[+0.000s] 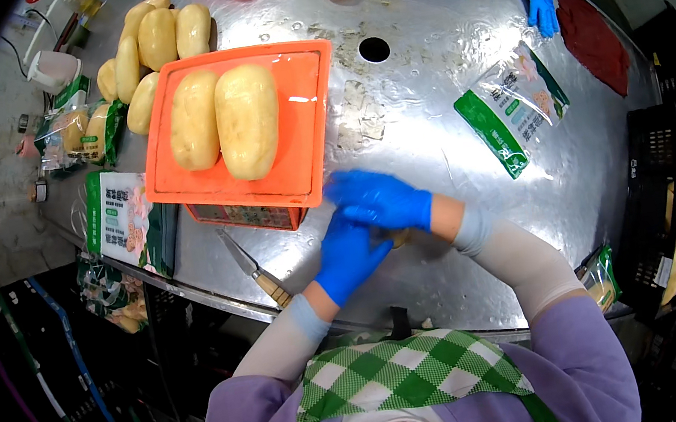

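Both my hands wear blue gloves and meet just above the steel table, right of the orange scale's lower corner. My left hand [348, 256] lies under my right, its thumb pointing right; its other fingers are mostly covered. My right hand [379, 198] crosses over it, the fingertips smeared by motion. A bit of something pale yellow [400, 238] shows under my right wrist, mostly hidden. Two large, smooth, potato-like vegetables [248, 120] lie side by side on the scale's orange tray [304, 142]. Nearest my left wrist is a knife [253, 269] with a wooden handle, flat on the table.
More pale vegetables [157, 39] are heaped behind the scale. Green-and-white bags lie at the left edge [121, 217] and right [514, 110]. A co-worker's blue-gloved hand [538, 1] rests at the far right beside a dark red cloth [593, 42]. Black crates [657, 196] stand beyond the right edge.
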The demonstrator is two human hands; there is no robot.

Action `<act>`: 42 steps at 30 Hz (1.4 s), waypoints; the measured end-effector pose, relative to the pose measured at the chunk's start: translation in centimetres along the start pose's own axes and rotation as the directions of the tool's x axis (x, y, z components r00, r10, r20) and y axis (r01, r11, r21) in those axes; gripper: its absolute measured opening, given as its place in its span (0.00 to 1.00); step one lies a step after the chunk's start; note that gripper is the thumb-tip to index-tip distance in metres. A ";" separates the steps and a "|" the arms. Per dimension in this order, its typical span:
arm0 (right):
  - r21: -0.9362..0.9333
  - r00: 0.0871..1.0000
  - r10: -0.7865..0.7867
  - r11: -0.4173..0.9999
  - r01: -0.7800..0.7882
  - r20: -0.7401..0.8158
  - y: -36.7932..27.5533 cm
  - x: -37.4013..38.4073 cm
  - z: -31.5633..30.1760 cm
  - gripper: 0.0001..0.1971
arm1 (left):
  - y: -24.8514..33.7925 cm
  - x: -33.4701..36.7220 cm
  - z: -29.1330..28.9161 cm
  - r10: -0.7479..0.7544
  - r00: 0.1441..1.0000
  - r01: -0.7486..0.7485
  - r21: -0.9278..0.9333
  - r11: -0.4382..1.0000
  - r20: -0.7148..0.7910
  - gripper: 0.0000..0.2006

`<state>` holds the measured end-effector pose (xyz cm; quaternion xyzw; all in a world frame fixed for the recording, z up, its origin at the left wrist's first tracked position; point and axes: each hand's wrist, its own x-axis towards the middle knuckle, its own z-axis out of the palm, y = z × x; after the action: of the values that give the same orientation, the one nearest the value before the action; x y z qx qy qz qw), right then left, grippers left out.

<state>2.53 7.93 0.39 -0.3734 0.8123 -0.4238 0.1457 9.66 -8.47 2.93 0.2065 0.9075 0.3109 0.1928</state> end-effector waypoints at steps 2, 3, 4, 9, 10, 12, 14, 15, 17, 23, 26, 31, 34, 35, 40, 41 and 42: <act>-0.267 0.997 -0.068 0.961 0.076 0.041 0.9 1.3 2.0 0.25 | 0.0 -1.1 -0.4 -0.044 0.992 0.040 0.034 0.999 0.121 0.40; -0.309 0.998 -0.037 0.950 0.050 0.048 0.7 2.0 1.1 0.25 | 0.0 -1.5 -0.2 0.004 0.999 -0.006 0.046 0.999 0.047 0.39; -0.350 0.998 -0.006 0.937 0.025 0.056 0.9 3.0 -0.3 0.26 | -0.1 -1.9 0.0 0.051 0.998 -0.049 0.061 0.997 -0.029 0.39; -0.521 0.992 -0.047 0.854 -0.022 -0.118 6.3 6.6 -5.8 0.28 | 0.1 -1.3 -0.4 0.117 0.982 -0.111 0.048 0.993 -0.151 0.39; -0.538 0.985 -0.003 0.838 -0.091 -0.171 7.2 7.0 -7.0 0.28 | 0.2 -1.2 -0.6 0.116 0.980 -0.112 0.036 0.993 -0.160 0.39; -0.558 0.956 0.082 0.797 -0.234 -0.283 8.6 7.4 -8.7 0.27 | 0.1 -1.3 -0.8 0.108 0.981 -0.104 0.029 0.994 -0.164 0.39; -0.559 0.959 0.118 0.792 -0.247 -0.257 9.1 7.3 -9.7 0.28 | 0.0 -1.4 -0.9 0.093 0.984 -0.088 0.039 0.995 -0.154 0.40; -0.529 0.948 0.084 0.813 -0.244 -0.307 8.4 6.8 -9.7 0.29 | -0.2 -1.4 -1.0 0.093 0.983 -0.087 0.041 0.995 -0.159 0.40; -0.465 0.910 0.026 0.853 -0.236 -0.414 5.7 3.8 -8.4 0.29 | -0.4 -1.3 -1.2 0.097 0.982 -0.091 0.048 0.995 -0.162 0.40; -0.250 0.703 0.300 0.787 -0.565 -0.644 -3.0 -13.3 -0.8 0.41 | -0.4 -0.4 -1.5 0.077 0.974 -0.072 0.032 0.997 -0.212 0.40; -0.185 0.443 0.352 0.572 -0.799 -0.824 -4.3 -19.1 -0.5 0.47 | -0.1 0.5 -1.4 0.103 0.974 -0.095 0.048 0.994 -0.200 0.40; -0.295 0.551 0.388 0.549 -0.782 -0.739 -1.6 -21.9 -2.2 0.38 | 1.7 1.9 -1.2 0.156 0.977 -0.157 0.004 0.988 -0.146 0.39; -0.274 0.529 0.406 0.537 -0.798 -0.745 0.5 -21.8 -3.4 0.27 | 2.7 1.8 -0.4 0.179 0.976 -0.183 -0.018 0.983 -0.126 0.40; -0.284 0.521 0.329 0.557 -0.781 -0.788 -0.1 -20.6 -4.4 0.15 | 2.8 1.7 -0.1 0.182 0.975 -0.186 -0.027 0.982 -0.130 0.40; -0.084 0.517 0.271 0.822 -0.563 -0.812 1.7 -22.1 -5.8 0.15 | 4.0 1.1 1.0 0.220 0.963 -0.253 -0.229 0.940 -0.158 0.39; -0.181 0.560 0.186 0.825 -0.535 -0.808 -0.6 -21.2 -7.2 0.16 | 4.0 0.7 1.2 0.211 0.962 -0.252 -0.274 0.928 -0.171 0.38; -0.281 0.602 0.096 0.820 -0.499 -0.792 -2.7 -20.3 -8.7 0.17 | 4.0 0.4 1.4 0.141 0.984 -0.174 -0.451 0.875 -0.105 0.36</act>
<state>12.79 26.85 6.17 -0.0428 0.9276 -0.2937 -0.2269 10.98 -4.71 4.38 0.2175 0.7946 0.5379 0.1790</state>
